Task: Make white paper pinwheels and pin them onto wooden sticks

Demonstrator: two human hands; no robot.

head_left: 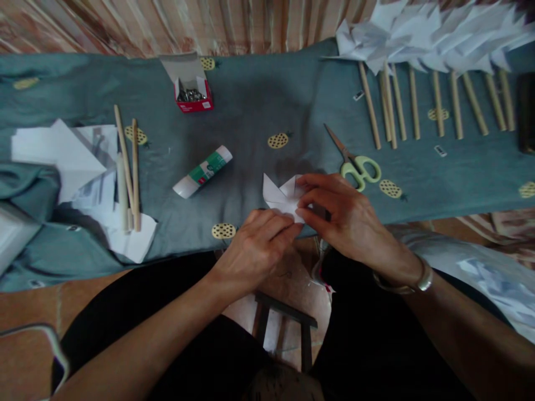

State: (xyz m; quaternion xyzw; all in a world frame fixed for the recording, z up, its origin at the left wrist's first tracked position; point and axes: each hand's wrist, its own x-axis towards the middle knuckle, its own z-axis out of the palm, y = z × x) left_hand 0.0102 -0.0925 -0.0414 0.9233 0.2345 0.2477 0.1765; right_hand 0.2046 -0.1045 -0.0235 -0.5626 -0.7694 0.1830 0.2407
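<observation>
A white paper pinwheel [273, 195] with folded points lies at the front edge of the cloth, between my two hands. My left hand [265, 239] presses on its near side, fingers closed on the paper. From the right, my right hand [340, 211] pinches another part of it, thumb and fingers bent round the paper. Its near part is hidden under my fingers. Just beyond my right hand lie scissors [355, 164] with pale green handles. A glue stick [203, 171] with a green label rests on its side to the left.
An opened red box [194, 97] of small metal pieces stands at the back. Paper pinwheels [397, 39] on wooden sticks [413, 106] lie at the far right. Loose white paper [58, 153] and a few sticks [134, 172] are at the left, on the green cloth [242, 100].
</observation>
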